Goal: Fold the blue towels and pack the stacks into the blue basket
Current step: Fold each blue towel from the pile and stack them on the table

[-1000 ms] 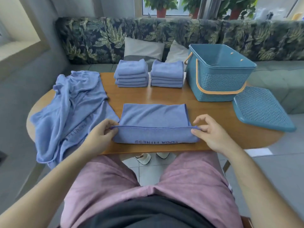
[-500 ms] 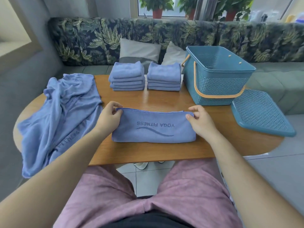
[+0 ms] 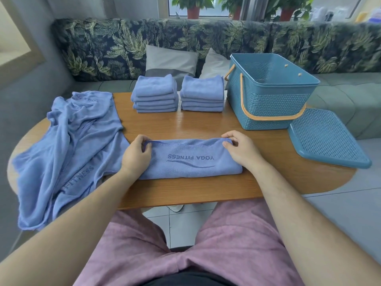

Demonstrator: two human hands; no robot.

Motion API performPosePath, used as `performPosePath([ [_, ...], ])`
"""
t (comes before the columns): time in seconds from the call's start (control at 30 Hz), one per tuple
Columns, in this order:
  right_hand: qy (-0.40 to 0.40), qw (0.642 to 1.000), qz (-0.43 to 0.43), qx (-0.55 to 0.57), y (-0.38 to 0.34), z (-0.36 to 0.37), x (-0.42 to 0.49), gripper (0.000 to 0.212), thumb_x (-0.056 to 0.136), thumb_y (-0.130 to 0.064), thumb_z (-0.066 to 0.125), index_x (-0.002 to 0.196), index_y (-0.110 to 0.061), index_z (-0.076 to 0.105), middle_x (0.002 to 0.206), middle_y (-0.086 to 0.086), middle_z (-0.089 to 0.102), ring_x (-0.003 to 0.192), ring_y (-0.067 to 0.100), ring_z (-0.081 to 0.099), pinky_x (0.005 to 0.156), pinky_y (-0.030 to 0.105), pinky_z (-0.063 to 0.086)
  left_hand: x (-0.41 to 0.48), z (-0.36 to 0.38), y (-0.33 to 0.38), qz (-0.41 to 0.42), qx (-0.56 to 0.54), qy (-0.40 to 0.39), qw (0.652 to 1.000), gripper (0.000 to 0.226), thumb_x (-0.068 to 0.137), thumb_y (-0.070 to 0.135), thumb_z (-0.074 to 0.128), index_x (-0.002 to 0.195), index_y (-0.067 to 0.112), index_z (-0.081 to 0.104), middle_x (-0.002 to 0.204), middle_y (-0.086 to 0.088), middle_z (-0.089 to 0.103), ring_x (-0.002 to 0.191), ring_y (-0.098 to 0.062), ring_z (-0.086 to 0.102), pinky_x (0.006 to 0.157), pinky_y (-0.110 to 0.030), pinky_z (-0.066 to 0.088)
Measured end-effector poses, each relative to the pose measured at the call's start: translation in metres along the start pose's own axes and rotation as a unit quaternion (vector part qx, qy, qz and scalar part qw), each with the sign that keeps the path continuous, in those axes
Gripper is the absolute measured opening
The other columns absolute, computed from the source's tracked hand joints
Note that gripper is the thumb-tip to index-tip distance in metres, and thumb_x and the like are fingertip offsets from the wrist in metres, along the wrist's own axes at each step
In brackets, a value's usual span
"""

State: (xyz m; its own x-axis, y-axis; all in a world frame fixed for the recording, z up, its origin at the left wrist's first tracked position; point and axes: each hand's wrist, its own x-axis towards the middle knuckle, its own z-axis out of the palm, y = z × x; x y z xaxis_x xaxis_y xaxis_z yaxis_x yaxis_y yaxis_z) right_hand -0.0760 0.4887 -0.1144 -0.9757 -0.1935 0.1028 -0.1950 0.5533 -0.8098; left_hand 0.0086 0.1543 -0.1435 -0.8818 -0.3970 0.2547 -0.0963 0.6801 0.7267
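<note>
Folded towel (image 3: 191,159), on your side of the blue basket (image 3: 266,104) and to its left: "YOGA FITNESS" in dark print, upside down to you, with a wavy line on its near side. Loose towels (image 3: 68,151), far left of the basket: "FITNESS" runs along one crumpled fold. Further back on that heap are a few letters, too creased to read.

The left hand (image 3: 135,156) and right hand (image 3: 241,150) pinch the far corners of the folded towel (image 3: 189,164), in front of the basket (image 3: 268,104), hiding them. Left of the basket, a towel heap (image 3: 68,145) covers that end of the tabletop (image 3: 185,190); its count cannot be told. The basket's near wall hides its floor. Behind the basket, potted plants (image 3: 192,9) are cut by the top edge.
</note>
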Motion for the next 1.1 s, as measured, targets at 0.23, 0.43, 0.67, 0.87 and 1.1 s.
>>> performPosePath([
  [0.23, 0.056, 0.998, 0.025, -0.017, 0.013, 0.000, 0.009, 0.011, 0.096, -0.025, 0.062, 0.098, -0.036, 0.064, 0.098, -0.018, 0.068, 0.095, 0.002, 0.064, 0.083, 0.029, 0.049, 0.000, 0.000, 0.000, 0.010, 0.015, 0.011, 1.000, 0.009, 0.101, 0.023, 0.048, 0.101, 0.031, 0.052, 0.071, 0.008, 0.057, 0.062, -0.007, 0.054, 0.053, -0.024, 0.033],
  [0.43, 0.086, 0.993, 0.034, -0.072, 0.010, 0.000, 0.009, 0.007, 0.097, -0.030, 0.059, 0.099, -0.037, 0.059, 0.093, -0.023, 0.064, 0.087, 0.002, 0.060, 0.070, 0.028, 0.040, 0.012, 0.002, 0.005, -0.009, 0.044, 0.006, 0.999, 0.006, 0.101, 0.024, 0.047, 0.105, 0.028, 0.051, 0.077, 0.008, 0.059, 0.069, -0.016, 0.057, 0.059, -0.033, 0.036],
  [0.67, 0.089, 0.987, 0.059, -0.116, -0.002, 0.008, 0.022, 0.017, 0.099, -0.028, 0.059, 0.115, -0.029, 0.062, 0.090, -0.014, 0.063, 0.090, 0.017, 0.064, 0.069, 0.030, 0.043, 0.037, -0.004, 0.026, -0.054, 0.099, -0.049, 0.992, 0.012, 0.101, 0.029, 0.048, 0.109, 0.020, 0.052, 0.077, -0.004, 0.058, 0.080, -0.031, 0.061, 0.063, -0.036, 0.042],
  [0.87, 0.134, 0.938, 0.001, -0.319, -0.023, 0.016, 0.006, 0.037, 0.102, -0.035, 0.048, 0.136, -0.021, 0.055, 0.134, 0.005, 0.057, 0.124, 0.029, 0.052, 0.099, 0.043, 0.041, 0.004, 0.014, 0.055, 0.084, 0.206, 0.063, 0.973, 0.025, 0.093, 0.026, 0.055, 0.115, 0.017, 0.062, 0.119, -0.008, 0.057, 0.110, -0.034, 0.053, 0.091, -0.046, 0.040],
  [1.1, -0.079, 0.933, -0.042, -0.347, -0.054, 0.091, -0.032, 0.056, 0.109, -0.046, 0.018, 0.162, -0.030, 0.019, 0.171, -0.005, 0.008, 0.157, 0.022, -0.002, 0.127, 0.045, -0.002, -0.020, 0.062, 0.064, 0.119, 0.247, -0.197, 0.941, 0.055, 0.102, 0.053, 0.027, 0.156, 0.041, 0.028, 0.166, 0.012, 0.018, 0.155, -0.023, 0.006, 0.124, -0.050, 0.005],
])
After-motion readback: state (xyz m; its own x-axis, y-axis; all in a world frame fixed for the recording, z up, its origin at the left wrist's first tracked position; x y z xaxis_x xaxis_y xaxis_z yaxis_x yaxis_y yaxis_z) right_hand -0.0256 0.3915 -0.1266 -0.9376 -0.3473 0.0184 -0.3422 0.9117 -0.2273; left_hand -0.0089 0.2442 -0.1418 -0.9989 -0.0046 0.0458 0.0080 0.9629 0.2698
